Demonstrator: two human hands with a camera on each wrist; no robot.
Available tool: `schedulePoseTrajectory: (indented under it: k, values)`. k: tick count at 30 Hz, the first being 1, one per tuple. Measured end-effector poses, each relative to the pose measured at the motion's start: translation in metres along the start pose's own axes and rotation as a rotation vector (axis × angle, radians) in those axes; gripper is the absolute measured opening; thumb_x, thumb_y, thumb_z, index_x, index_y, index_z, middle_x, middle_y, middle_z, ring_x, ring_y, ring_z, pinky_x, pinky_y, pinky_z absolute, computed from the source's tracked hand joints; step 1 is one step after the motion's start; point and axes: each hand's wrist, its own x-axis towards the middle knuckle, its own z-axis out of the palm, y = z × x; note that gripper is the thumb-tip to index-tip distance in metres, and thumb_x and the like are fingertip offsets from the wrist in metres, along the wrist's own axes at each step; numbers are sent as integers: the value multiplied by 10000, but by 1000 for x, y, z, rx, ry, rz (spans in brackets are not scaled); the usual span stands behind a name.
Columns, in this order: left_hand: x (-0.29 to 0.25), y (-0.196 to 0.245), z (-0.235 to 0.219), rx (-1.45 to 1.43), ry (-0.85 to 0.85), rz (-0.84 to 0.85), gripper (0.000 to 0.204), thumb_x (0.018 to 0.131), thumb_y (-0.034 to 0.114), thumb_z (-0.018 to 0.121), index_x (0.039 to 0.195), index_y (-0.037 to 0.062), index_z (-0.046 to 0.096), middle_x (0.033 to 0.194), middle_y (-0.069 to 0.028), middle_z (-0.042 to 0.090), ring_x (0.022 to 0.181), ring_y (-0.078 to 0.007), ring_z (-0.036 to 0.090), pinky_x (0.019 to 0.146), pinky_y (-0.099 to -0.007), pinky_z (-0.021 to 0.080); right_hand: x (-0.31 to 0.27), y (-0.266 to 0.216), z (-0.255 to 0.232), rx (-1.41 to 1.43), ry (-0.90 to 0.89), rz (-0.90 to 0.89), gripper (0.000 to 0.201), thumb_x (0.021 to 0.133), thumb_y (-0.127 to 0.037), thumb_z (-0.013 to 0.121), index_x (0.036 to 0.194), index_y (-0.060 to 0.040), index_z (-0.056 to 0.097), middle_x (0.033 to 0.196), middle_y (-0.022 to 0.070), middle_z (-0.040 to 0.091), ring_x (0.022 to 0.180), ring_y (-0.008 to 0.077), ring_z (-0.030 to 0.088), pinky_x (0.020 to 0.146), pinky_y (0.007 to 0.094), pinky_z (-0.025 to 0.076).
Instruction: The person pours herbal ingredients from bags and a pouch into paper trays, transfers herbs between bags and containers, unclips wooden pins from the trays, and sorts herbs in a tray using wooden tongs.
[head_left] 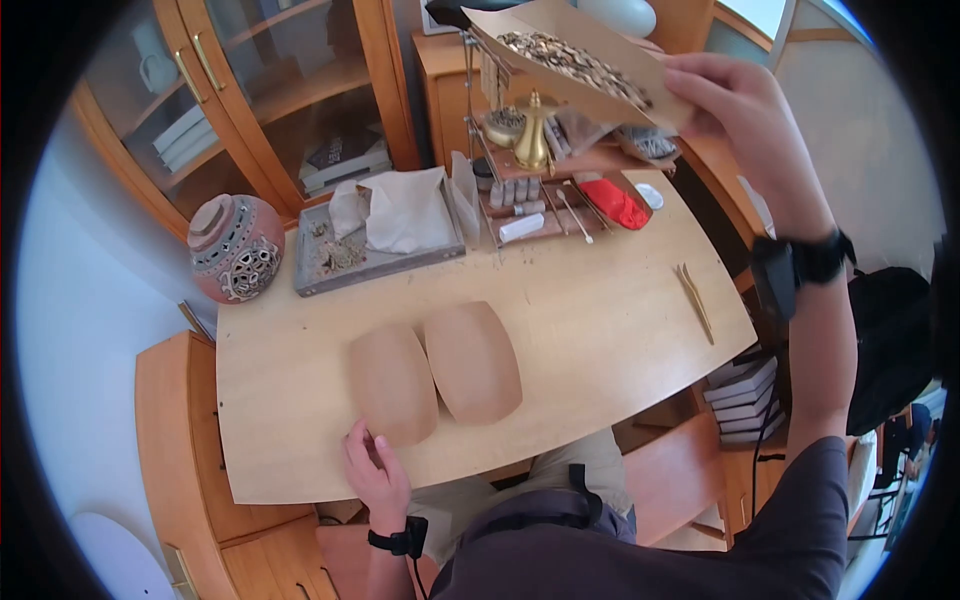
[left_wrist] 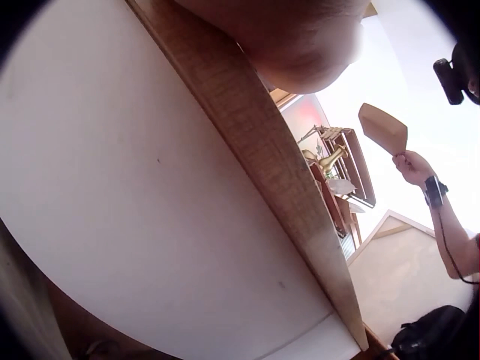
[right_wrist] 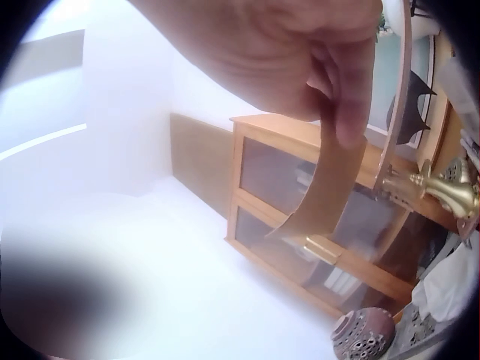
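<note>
High at the upper right of the head view, the right hand (head_left: 735, 120) pinches the end of a brown tray (head_left: 550, 22) holding dried brown-and-white pieces (head_left: 575, 66). In the right wrist view the thumb and fingers of the right hand (right_wrist: 300, 52) grip the edge of that tray (right_wrist: 330, 187). Two flat brown pieces (head_left: 392, 385) (head_left: 472, 362) lie side by side on the table (head_left: 600, 330). At the table's front edge is the left hand (head_left: 377, 472), its fingers loosely bent beside the lower end of the left piece.
A grey tray (head_left: 380, 268) with white cloth stands at the back left, near a pierced pink jar (head_left: 237, 250). Behind are a small rack (head_left: 520, 180) and a brass vessel (head_left: 533, 135). Brass tweezers (head_left: 697, 303) lie at the right. A cabinet (head_left: 240, 90) borders the table.
</note>
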Motion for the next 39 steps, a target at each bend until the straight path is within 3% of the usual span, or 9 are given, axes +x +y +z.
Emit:
schedulePoseTrajectory:
  k: [2,9,14,16,20,26,29,32,39]
  values:
    - [0,2,-2,24,5,10,301,991,100,542,1263,-26,570,948,-141,556,827,-275,568,735,-382,478,39,12,-1,-13,-17,84,327,971,-190,693,1193,50,686,960,73,704,788,96,695,747,228,594]
    - [1,3,-1,55,-10,3,291,978,85,546,1245,-29,571,933,-141,547,817,-280,561,724,-384,475,100,46,34,56,-25,260,379,971,-264,703,1174,56,689,981,72,683,783,118,695,721,241,598]
    - [1,6,-3,27,-23,-32,294,979,87,541,1246,-34,569,948,-147,549,814,-279,561,717,-379,475,74,53,20,37,100,98,441,989,-359,671,1164,45,694,890,35,651,632,66,601,603,200,541]
    - [1,9,-2,6,-24,-53,296,984,92,533,1248,-37,568,970,-150,551,815,-274,559,713,-372,474,46,49,6,-66,322,-44,372,988,-335,678,1085,23,704,768,-6,616,559,41,542,502,187,459]
    - [-2,1,0,-7,-43,-59,304,994,99,523,1261,-40,560,985,-150,551,822,-268,559,699,-361,472,-11,87,-8,-20,186,194,277,962,-289,692,954,-13,717,688,-32,630,558,30,553,452,208,418]
    - [-1,6,-1,5,-34,-29,321,1006,111,511,1282,-50,543,1008,-147,553,836,-248,564,682,-347,469,-26,103,25,-131,37,311,320,948,-293,693,979,15,775,682,44,679,548,101,597,523,283,492]
    - [-3,4,-2,22,-61,-72,334,1042,113,473,1336,-35,529,1129,-136,587,932,-208,587,790,-317,495,-9,101,51,-198,-67,361,360,951,-314,687,939,37,766,664,68,696,522,120,613,552,283,512]
    - [-3,0,2,42,17,-12,323,1006,107,514,1287,-49,543,1024,-147,559,837,-244,568,683,-345,472,-1,111,80,-195,-115,375,388,955,-314,672,879,57,753,648,97,706,525,157,657,569,307,536]
    - [-1,4,1,34,1,-30,317,1003,104,516,1282,-44,553,998,-138,557,827,-240,566,679,-346,471,-1,149,112,-173,151,226,273,943,-161,636,866,80,736,651,143,716,542,178,693,585,301,554]
